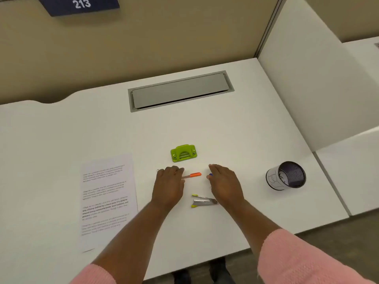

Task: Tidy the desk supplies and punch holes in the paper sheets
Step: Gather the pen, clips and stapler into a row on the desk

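- Paper sheets (pixel 108 198) lie flat at the left of the white desk (pixel 235 130), printed side up, well apart from both hands.
- Just beyond the hands sits a green hole punch (pixel 183 153), touched by neither.
- Both forearms reach forward from pink sleeves (pixel 307 257), palms turned down and held low over the desk.
- Left hand (pixel 169 186) is flat, fingers together and stretched out; its fingertips cover one end of an orange-capped pen (pixel 193 175), but I cannot tell whether it grips it.
- Right hand (pixel 224 184) is likewise flat and loosely open, with a small blue thing (pixel 211 174) peeping out by its thumb; whether it is held is unclear.
- Between the wrists lie a metal stapler (pixel 205 201) and two yellow-tipped pens (pixel 194 195), near the right wrist.
- Off to the right, a mesh pen cup (pixel 287 175) wrapped in white paper stands well clear of the hands.
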A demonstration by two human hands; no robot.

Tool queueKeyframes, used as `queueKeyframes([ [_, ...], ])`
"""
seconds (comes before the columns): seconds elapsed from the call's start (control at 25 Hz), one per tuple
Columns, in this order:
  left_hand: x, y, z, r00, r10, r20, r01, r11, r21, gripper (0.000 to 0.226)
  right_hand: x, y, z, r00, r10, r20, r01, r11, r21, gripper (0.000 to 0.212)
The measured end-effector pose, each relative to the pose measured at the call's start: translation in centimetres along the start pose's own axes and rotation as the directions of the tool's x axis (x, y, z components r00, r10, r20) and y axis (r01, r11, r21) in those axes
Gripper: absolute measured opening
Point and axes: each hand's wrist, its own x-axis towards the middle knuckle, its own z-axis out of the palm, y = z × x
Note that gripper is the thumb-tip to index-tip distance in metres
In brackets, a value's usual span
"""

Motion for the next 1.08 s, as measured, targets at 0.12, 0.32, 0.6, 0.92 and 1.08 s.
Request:
queueKeyframes([
  [0.12,0.8,0.0,0.8,0.999,-0.018,0.031,0.018,1.0,0.001,0.026,0.4,0.4,0.9,0.996,0.029,0.08,-0.026,0.999,-0.034,0.038],
  [0.32,1.8,-0.1,1.3,0.987,-0.066,0.145,0.062,0.998,0.031,0.024,0.9,0.0,1.3,0.979,0.128,0.158,-0.124,0.992,-0.036,0.04],
  [0.6,2.7,1.3,-0.5,0.976,-0.146,0.159,0.162,0.983,-0.091,0.021,1.5,-1.1,-0.1,0.977,0.181,0.114,-0.186,0.982,0.031,0.038],
  [0.92,4.7,4.5,-4.4,0.974,-0.196,0.111,0.22,0.934,-0.28,0.014,1.9,-1.2,-5.2,0.967,0.255,0.021,-0.256,0.961,0.107,0.041],
  [1.08,7.1,7.2,-4.3,0.971,-0.215,0.107,0.239,0.909,-0.342,0.013,4.1,1.0,-7.1,0.963,0.269,-0.017,-0.265,0.956,0.122,0.042],
])
